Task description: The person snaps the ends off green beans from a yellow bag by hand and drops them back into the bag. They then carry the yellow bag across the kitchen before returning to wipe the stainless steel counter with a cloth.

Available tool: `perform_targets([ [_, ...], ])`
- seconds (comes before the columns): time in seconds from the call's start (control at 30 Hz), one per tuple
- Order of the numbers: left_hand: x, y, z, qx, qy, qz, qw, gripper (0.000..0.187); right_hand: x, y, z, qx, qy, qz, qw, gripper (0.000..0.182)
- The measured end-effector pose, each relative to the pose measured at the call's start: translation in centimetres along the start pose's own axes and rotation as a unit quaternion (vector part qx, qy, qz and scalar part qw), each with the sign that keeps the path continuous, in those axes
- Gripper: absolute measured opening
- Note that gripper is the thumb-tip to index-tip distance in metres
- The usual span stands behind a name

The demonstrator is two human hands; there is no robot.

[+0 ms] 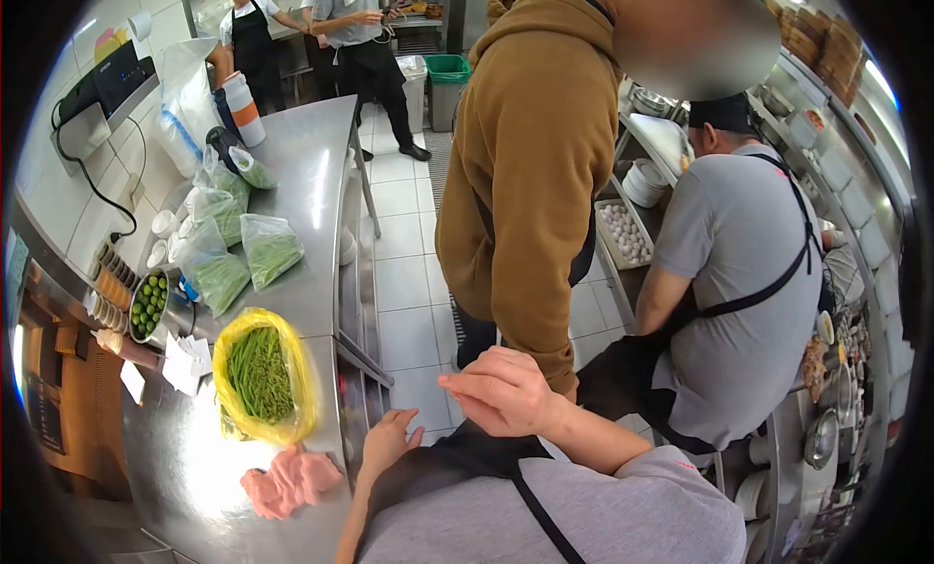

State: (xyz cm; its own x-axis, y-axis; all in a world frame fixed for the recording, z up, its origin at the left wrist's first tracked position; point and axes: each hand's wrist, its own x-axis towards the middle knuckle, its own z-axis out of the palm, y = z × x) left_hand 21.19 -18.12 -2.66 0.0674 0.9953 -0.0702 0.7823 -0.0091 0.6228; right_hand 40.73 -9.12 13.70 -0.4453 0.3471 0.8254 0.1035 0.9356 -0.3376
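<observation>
My left hand point(391, 439) is beside the steel counter's edge, thumb apart from the loosely bent fingers, holding nothing. Raised in front of my body, my right hand point(501, 394) has its fingers curled and pressed together, and no object shows in it. Nearest to my left hand on the counter point(185, 467) are a crumpled pink cloth point(290, 481) and an open yellow plastic bag point(307, 394). Long thin green vegetable stalks point(258, 374) fill that bag.
Clear bags of green vegetables point(270, 248), a bowl of limes point(149, 306) and white papers point(185, 363) sit farther along the counter. A person in a brown hoodie point(535, 165) stands close ahead. Another in grey point(739, 272) works at right, near a tray of eggs point(623, 231).
</observation>
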Motion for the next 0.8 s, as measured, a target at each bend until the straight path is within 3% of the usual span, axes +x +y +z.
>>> perform_targets([
  [0.13,-3.3,-0.4,0.6,0.071,0.026,0.010,0.997,0.032,-2.4,-3.0,-0.9,-0.018,-0.047,0.044,0.998,0.024],
  [0.2,-5.1,0.8,0.0,0.039,0.068,-0.020,0.997,0.030,-3.8,-3.9,-1.0,-0.002,-0.083,0.051,0.995,0.024],
  [0.3,-8.7,2.4,-1.1,0.026,0.244,-0.048,0.968,0.027,-6.5,-5.4,0.2,0.018,-0.145,0.168,0.975,0.026],
  [0.37,-12.2,2.6,-1.0,0.043,0.314,-0.078,0.945,0.026,-9.3,-6.4,0.7,0.025,-0.202,0.150,0.968,0.030],
  [0.43,-16.4,2.2,0.2,0.056,0.410,-0.136,0.900,0.023,-12.6,-8.1,0.8,0.046,-0.243,0.120,0.961,0.030],
  [0.57,-27.2,1.6,2.2,0.069,0.434,-0.294,0.848,0.021,-17.8,-11.7,2.5,0.110,-0.270,0.182,0.939,0.022],
  [0.63,-33.0,0.2,2.6,0.129,0.486,-0.387,0.773,0.019,-19.0,-14.1,4.5,0.148,-0.250,0.229,0.929,0.015],
  [0.73,-38.9,-2.9,3.6,0.148,0.532,-0.441,0.707,0.018,-18.9,-17.5,7.1,0.190,-0.295,0.208,0.913,0.014],
  [0.8,-39.9,-3.9,4.3,0.125,0.555,-0.433,0.699,0.018,-18.5,-18.8,8.8,0.190,-0.315,0.149,0.918,0.012],
])
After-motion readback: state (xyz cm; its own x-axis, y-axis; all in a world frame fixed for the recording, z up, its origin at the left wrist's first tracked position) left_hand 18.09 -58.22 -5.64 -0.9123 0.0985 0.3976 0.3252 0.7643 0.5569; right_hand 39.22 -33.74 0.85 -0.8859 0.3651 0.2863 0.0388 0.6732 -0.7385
